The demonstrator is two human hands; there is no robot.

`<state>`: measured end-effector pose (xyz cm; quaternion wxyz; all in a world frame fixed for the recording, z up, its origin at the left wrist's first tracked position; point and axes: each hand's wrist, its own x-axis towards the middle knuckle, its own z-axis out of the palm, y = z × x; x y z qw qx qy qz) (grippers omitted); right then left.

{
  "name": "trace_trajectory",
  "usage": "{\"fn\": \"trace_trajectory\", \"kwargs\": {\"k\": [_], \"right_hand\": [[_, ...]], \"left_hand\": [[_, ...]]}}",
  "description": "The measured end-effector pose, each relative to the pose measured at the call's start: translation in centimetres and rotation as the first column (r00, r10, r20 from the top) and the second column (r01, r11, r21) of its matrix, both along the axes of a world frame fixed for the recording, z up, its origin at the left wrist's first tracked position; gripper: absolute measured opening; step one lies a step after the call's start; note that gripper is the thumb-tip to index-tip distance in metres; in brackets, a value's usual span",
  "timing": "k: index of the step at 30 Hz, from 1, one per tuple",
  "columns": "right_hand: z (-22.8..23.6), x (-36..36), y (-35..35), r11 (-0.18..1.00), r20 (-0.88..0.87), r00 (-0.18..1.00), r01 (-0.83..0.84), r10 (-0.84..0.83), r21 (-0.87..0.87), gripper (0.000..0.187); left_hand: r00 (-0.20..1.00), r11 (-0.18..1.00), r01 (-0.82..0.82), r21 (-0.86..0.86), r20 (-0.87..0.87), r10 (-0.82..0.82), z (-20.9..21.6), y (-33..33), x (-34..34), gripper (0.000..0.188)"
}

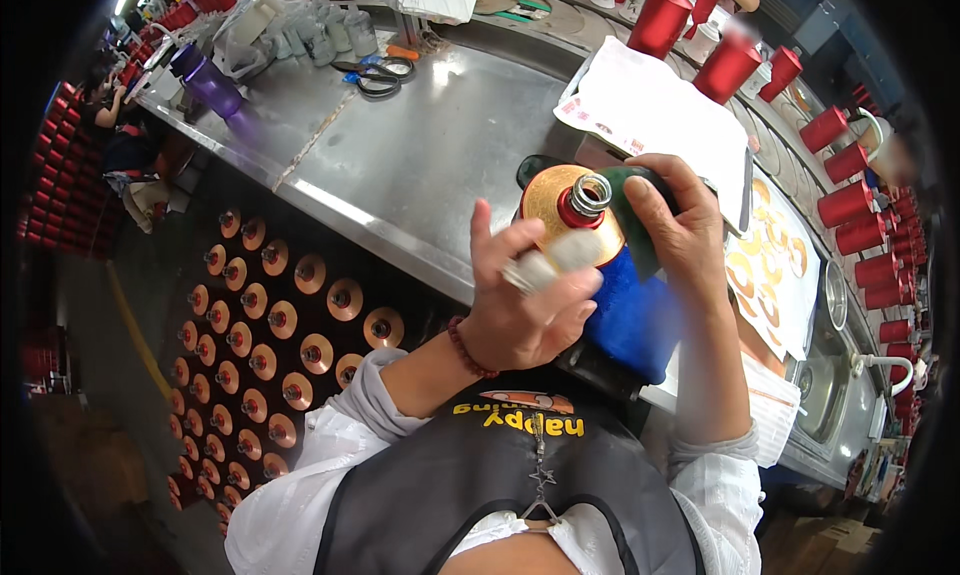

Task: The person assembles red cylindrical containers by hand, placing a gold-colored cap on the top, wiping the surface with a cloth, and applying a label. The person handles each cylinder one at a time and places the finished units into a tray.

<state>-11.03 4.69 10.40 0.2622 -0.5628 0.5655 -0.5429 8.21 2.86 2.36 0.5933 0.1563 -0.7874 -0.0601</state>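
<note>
- Left hand: fingers pinch a small silvery piece, blurred, just beside the bottle.
- Right hand: fingers curl around a green cloth against the bottle's gold top.
- Bottle sits above the counter edge, blue below.
- Scissors lie well apart.

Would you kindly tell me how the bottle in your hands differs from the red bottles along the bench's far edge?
The held bottle is tilted and uncapped, its threaded neck bare; the red bottles stand upright with red caps on. The held one shows a gold shoulder; theirs look plain red. Both share red colouring.
</note>
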Motion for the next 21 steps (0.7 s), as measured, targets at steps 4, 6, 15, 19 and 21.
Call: {"fn": "trace_trajectory", "kwargs": {"k": [4, 6, 15, 19, 21], "right_hand": [[1.4, -0.7, -0.3, 1.000, 0.004, 1.000, 0.014, -0.014, 0.002, 0.027], [0.9, -0.5, -1.4, 0.997, -0.168, 0.983, -0.076, 0.070, -0.028, 0.028], [2.7, -2.2, -3.3, 0.996, -0.189, 0.979, -0.066, 0.078, 0.067, 0.023], [2.1, -2.1, -5.0, 0.999, -0.430, 0.903, 0.035, -0.023, 0.022, 0.022], [2.5, -2.2, -4.6, 0.992, -0.103, 0.989, -0.102, 0.110, 0.074, 0.023]], "left_hand": [[0.929, 0.767, 0.354, 0.536, -0.295, -0.223, 0.4, -0.8, -0.8, 0.088], [0.845, 0.586, 0.528, 0.615, -0.445, -0.295, 1.2, -1.1, -1.6, 0.094], [0.746, 0.405, 0.662, 0.630, -0.499, -0.442, 1.0, -3.3, -0.5, 0.106], [0.727, 0.303, 0.663, 0.684, -0.493, -0.477, 0.3, -4.4, -0.2, 0.106], [0.749, 0.354, 0.624, 0.697, -0.403, -0.526, 0.1, -5.1, 0.5, 0.102]]}}
